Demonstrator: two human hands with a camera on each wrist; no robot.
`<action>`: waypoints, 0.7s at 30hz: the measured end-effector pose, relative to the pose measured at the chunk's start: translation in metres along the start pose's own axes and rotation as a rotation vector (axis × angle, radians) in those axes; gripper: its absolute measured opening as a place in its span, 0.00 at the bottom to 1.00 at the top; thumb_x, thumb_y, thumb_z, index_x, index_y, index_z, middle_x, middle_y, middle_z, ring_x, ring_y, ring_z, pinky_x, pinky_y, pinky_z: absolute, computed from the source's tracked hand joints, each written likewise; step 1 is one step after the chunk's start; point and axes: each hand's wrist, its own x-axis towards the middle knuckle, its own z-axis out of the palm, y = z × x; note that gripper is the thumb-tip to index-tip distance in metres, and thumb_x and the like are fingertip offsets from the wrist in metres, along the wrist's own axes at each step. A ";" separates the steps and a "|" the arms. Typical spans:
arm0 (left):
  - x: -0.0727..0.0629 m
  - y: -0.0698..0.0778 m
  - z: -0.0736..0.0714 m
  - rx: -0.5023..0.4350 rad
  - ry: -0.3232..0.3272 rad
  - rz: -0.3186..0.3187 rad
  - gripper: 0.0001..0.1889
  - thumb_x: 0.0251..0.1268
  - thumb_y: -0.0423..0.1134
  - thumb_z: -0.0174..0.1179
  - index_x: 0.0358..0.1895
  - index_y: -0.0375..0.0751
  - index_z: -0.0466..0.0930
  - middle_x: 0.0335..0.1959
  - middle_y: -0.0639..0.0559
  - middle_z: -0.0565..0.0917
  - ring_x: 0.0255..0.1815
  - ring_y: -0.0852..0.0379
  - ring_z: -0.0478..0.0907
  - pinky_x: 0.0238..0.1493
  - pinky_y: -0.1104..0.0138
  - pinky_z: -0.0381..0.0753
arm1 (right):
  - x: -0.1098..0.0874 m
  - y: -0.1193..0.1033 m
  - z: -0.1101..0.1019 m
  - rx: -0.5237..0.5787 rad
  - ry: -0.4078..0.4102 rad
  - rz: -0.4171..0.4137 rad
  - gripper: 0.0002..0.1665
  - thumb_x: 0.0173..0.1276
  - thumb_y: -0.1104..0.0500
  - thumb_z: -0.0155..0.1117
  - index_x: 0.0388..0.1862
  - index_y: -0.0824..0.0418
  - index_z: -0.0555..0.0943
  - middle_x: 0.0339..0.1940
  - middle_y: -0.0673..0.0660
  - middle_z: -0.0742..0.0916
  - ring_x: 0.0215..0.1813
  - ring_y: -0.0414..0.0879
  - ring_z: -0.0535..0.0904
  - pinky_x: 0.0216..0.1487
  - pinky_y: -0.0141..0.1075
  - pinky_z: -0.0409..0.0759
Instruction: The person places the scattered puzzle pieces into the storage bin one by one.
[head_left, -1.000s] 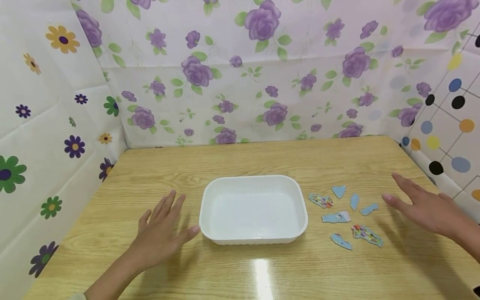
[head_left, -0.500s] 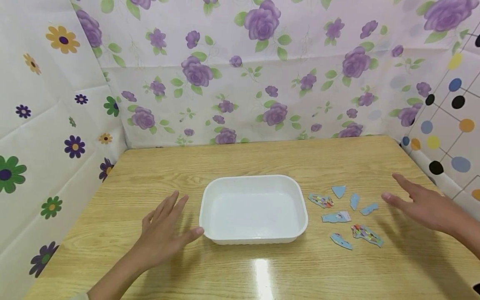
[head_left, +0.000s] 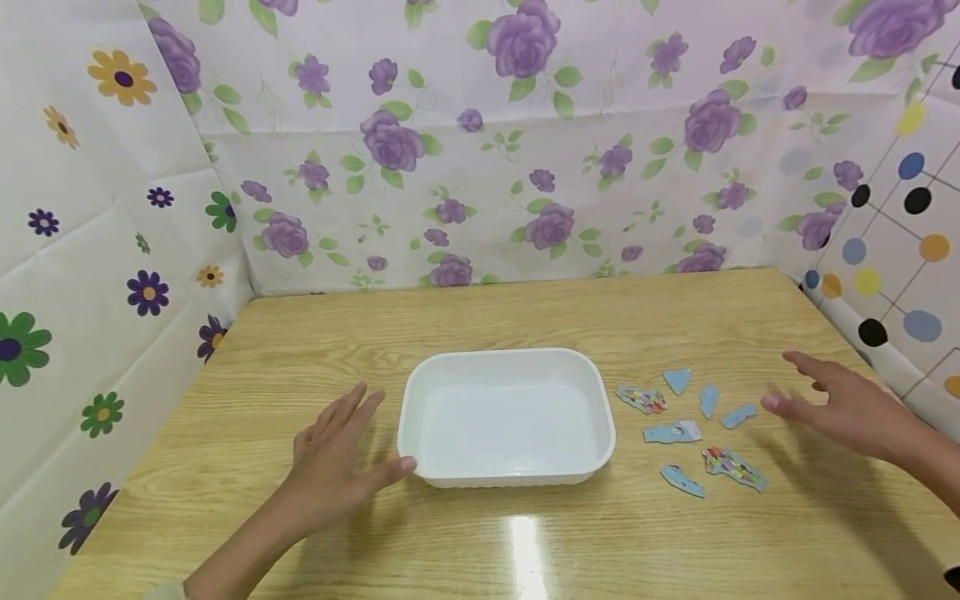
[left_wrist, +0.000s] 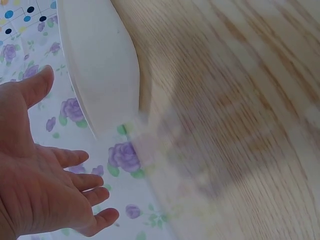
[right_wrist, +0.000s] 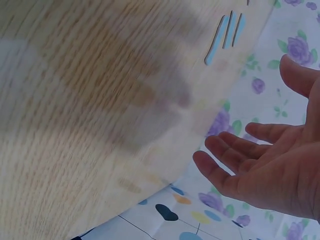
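My left hand (head_left: 333, 467) hovers at the left side of a white rectangular plastic tub (head_left: 506, 482), its fingers spread and the thumb tip overlapping the rim's near left corner in the head view. Nothing is in that hand; the left wrist view shows the palm with the tub's wall (left_wrist: 102, 70) beyond the thumb. To the right of several flat blue cardboard pieces, my right hand (head_left: 855, 412) hangs over the table with loose, slightly bent fingers and holds nothing. Two pieces carry a colourful print, one a multicoloured patch (head_left: 733, 468) and another a similar patch (head_left: 642, 399).
The wood-grain table (head_left: 450, 550) meets a purple-flowered cloth (head_left: 465, 208) at the back. Flower-print cloth (head_left: 97, 333) stands along the left, dotted cloth (head_left: 915, 250) along the right. A blue triangular piece (head_left: 677, 381) lies farthest back among the pieces.
My left hand has drifted a little right, bringing its thumb over the tub's rim. My right hand has shifted very slightly. Tub and pieces stay in place.
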 end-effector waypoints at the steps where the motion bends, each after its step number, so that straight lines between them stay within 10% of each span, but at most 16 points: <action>1: 0.000 0.000 0.001 -0.004 0.002 0.000 0.51 0.54 0.70 0.59 0.75 0.43 0.54 0.77 0.39 0.49 0.75 0.34 0.43 0.61 0.32 0.44 | 0.000 0.001 0.000 -0.001 -0.001 -0.001 0.53 0.71 0.39 0.55 0.73 0.78 0.48 0.61 0.86 0.64 0.56 0.83 0.65 0.41 0.66 0.75; 21: 0.008 0.010 0.009 -0.130 -0.014 -0.063 0.49 0.48 0.61 0.71 0.71 0.42 0.61 0.71 0.39 0.62 0.72 0.37 0.53 0.64 0.37 0.48 | 0.002 0.010 0.007 0.208 -0.083 -0.044 0.45 0.72 0.46 0.58 0.72 0.75 0.55 0.63 0.83 0.65 0.59 0.77 0.66 0.44 0.61 0.78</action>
